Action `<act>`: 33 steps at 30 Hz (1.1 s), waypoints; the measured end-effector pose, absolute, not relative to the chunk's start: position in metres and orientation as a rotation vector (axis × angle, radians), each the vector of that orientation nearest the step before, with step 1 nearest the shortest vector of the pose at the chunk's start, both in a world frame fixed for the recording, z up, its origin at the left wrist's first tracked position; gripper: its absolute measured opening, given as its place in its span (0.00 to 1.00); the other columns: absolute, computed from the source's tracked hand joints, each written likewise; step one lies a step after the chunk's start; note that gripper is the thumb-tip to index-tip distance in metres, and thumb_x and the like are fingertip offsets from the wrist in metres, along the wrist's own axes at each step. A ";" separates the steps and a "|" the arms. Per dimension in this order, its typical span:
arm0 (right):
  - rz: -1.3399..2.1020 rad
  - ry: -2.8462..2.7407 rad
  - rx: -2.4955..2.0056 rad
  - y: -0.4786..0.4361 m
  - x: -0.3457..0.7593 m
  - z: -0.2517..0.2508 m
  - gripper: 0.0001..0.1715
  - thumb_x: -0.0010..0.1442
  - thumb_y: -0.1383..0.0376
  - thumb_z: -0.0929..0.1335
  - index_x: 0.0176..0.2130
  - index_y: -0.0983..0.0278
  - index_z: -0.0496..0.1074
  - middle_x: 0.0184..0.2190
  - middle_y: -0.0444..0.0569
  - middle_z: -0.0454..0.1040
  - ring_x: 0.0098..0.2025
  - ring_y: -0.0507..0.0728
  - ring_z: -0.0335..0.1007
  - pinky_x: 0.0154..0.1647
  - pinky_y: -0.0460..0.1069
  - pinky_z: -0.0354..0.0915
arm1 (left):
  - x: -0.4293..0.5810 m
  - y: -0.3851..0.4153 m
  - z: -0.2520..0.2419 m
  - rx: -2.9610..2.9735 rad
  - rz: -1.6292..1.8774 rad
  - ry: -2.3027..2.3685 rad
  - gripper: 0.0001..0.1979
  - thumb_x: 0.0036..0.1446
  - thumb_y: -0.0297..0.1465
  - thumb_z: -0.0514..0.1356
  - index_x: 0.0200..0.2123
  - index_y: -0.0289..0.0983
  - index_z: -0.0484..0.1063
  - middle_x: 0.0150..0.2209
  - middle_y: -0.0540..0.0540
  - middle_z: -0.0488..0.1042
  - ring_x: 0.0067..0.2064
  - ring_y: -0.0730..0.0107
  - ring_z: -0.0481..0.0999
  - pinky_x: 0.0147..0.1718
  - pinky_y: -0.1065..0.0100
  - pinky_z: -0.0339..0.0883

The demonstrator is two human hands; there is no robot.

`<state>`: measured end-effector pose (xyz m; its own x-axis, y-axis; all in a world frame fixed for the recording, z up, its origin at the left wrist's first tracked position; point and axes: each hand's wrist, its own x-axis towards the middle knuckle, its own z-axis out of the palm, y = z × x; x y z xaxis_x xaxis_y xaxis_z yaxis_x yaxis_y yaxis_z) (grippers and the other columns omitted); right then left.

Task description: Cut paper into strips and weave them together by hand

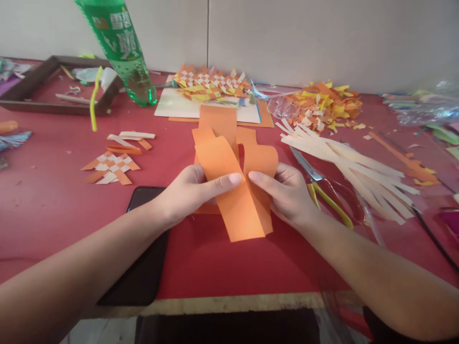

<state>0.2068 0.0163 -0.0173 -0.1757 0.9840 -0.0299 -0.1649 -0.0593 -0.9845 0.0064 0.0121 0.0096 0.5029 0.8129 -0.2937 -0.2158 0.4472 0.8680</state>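
Both hands hold orange paper strips above the red table. My left hand pinches the left strip, its thumb lying on top and the other fingers hidden behind. Opposite it, my right hand grips the curled right-hand part with its thumb in front. The paper crosses between the two thumbs, and whether it is one bent strip or two I cannot tell. More orange paper pieces lie just behind. To the right rest yellow-handled scissors, beside a fan of pale paper strips.
A black phone lies by my left forearm. Woven paper fish sit at left and on a white sheet behind. A green bottle stands near a dark frame. Paper scraps are heaped at back right.
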 end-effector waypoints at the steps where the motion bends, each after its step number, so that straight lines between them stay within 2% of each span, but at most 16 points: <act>1: 1.426 -1.185 -1.025 0.016 0.207 -0.017 0.09 0.54 0.61 0.75 0.38 0.57 0.80 0.42 0.46 0.82 0.43 0.60 0.79 0.45 0.55 0.75 | 0.006 0.012 0.010 0.898 0.688 0.783 0.16 0.53 0.34 0.69 0.46 0.37 0.79 0.46 0.43 0.81 0.48 0.57 0.80 0.47 0.64 0.75; 4: 1.437 -1.155 -1.034 0.015 0.206 -0.014 0.08 0.54 0.59 0.75 0.36 0.58 0.79 0.40 0.46 0.82 0.41 0.60 0.79 0.43 0.55 0.75 | 0.007 0.013 0.010 0.942 0.634 0.790 0.18 0.51 0.33 0.70 0.46 0.35 0.79 0.46 0.42 0.81 0.50 0.56 0.79 0.48 0.63 0.74; 8: 1.606 -1.086 -1.084 0.013 0.205 -0.008 0.13 0.53 0.54 0.75 0.35 0.58 0.78 0.35 0.48 0.82 0.36 0.62 0.80 0.37 0.57 0.77 | 0.008 0.013 0.009 0.916 0.693 0.846 0.18 0.49 0.33 0.71 0.45 0.36 0.79 0.47 0.41 0.81 0.50 0.54 0.79 0.48 0.62 0.75; 10: 1.599 -1.103 -1.107 0.013 0.205 -0.006 0.12 0.51 0.55 0.76 0.34 0.59 0.78 0.34 0.48 0.82 0.35 0.61 0.80 0.36 0.57 0.76 | 0.008 0.013 0.008 0.902 0.709 0.852 0.18 0.49 0.33 0.71 0.45 0.36 0.79 0.46 0.42 0.81 0.48 0.54 0.80 0.47 0.62 0.75; 17: 1.451 -1.185 -1.106 0.016 0.207 -0.013 0.11 0.52 0.57 0.76 0.35 0.58 0.78 0.38 0.47 0.82 0.39 0.61 0.79 0.40 0.57 0.76 | 0.007 0.014 0.006 0.865 0.723 0.879 0.20 0.50 0.35 0.70 0.47 0.37 0.78 0.47 0.41 0.81 0.45 0.55 0.81 0.46 0.60 0.76; 22: 1.348 -1.165 -1.093 0.018 0.207 -0.019 0.10 0.53 0.57 0.76 0.35 0.58 0.78 0.38 0.45 0.81 0.39 0.59 0.78 0.39 0.54 0.75 | 0.007 0.013 0.009 0.888 0.715 0.850 0.17 0.53 0.36 0.69 0.46 0.38 0.78 0.48 0.43 0.81 0.47 0.56 0.80 0.44 0.64 0.76; 25: 1.387 -1.146 -1.083 0.018 0.207 -0.018 0.09 0.54 0.57 0.75 0.35 0.58 0.78 0.37 0.45 0.81 0.38 0.58 0.78 0.38 0.53 0.75 | 0.008 0.013 0.011 0.941 0.694 0.832 0.17 0.51 0.33 0.70 0.45 0.37 0.78 0.48 0.43 0.80 0.50 0.55 0.79 0.46 0.64 0.75; 29: 1.546 -1.142 -1.035 0.016 0.206 -0.015 0.14 0.55 0.53 0.74 0.38 0.58 0.78 0.39 0.48 0.81 0.40 0.61 0.79 0.41 0.56 0.76 | 0.008 0.013 0.010 0.956 0.759 0.924 0.20 0.49 0.34 0.71 0.46 0.35 0.78 0.48 0.41 0.80 0.50 0.52 0.79 0.46 0.61 0.75; 33: 1.503 -1.180 -1.052 0.016 0.205 -0.017 0.12 0.53 0.57 0.75 0.38 0.58 0.79 0.40 0.47 0.82 0.42 0.61 0.79 0.43 0.57 0.75 | 0.007 0.014 0.008 0.986 0.793 0.960 0.21 0.48 0.36 0.71 0.46 0.34 0.77 0.49 0.39 0.80 0.49 0.51 0.79 0.45 0.60 0.76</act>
